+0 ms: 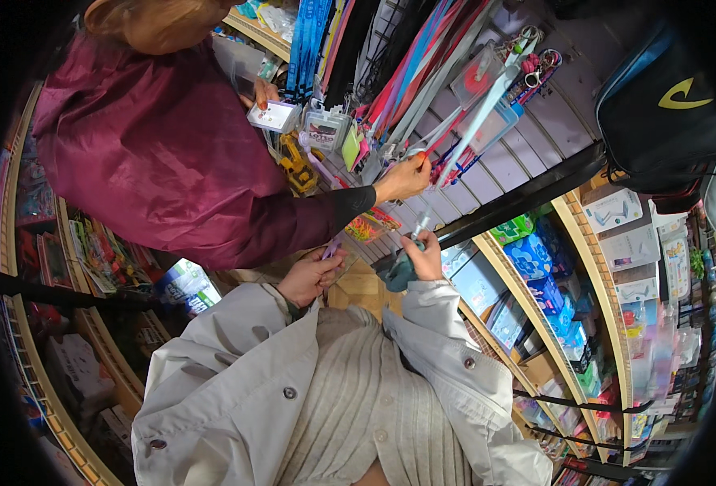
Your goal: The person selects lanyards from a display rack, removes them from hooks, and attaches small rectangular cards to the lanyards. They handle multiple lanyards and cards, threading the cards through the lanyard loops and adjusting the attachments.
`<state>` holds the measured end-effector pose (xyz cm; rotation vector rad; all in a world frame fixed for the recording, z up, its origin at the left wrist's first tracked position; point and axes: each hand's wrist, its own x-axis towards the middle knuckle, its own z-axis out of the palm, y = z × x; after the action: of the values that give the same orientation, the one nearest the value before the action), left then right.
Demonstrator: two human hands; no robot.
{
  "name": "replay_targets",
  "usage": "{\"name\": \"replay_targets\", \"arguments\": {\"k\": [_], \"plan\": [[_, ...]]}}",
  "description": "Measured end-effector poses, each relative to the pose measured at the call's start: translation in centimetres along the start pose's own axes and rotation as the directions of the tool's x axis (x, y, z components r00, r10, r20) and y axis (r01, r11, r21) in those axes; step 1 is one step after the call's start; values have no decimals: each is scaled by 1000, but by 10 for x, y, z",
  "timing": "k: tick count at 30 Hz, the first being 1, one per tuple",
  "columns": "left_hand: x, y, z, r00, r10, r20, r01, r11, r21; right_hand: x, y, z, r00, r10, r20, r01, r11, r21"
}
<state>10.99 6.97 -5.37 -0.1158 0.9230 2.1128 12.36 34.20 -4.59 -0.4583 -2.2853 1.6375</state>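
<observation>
My left hand (312, 276) is closed on a small purple strap at the left of centre. A dark teal cloth item (399, 271) with a clear plastic tip hangs in my right hand (423, 255), pinched between thumb and fingers. A pale lanyard (476, 115) comes down from the upper right toward that hand; whether it joins the item is unclear. Just beyond my hands, a person in a maroon jacket (157, 140) reaches one hand to the hanging lanyards (418, 67). That person's other hand touches a white card in a clear case (274, 115).
A slatted display panel (552, 121) with hanging goods stands ahead. Shelves of packaged goods (534, 267) line the right, below a black bag (655, 121). More shelves (84, 243) stand at left, near a blue and white package (189, 285).
</observation>
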Motion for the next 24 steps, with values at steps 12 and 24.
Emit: {"name": "replay_targets", "arguments": {"k": [12, 24], "plan": [[5, -4, 14, 993, -1, -116, 26, 977, 211, 16, 22, -42, 996, 38, -77, -11, 948, 318], [-4, -1, 14, 952, 87, -295, 13, 946, 322, 65, 37, -1, 956, 40, -291, -85, 986, -145]]}}
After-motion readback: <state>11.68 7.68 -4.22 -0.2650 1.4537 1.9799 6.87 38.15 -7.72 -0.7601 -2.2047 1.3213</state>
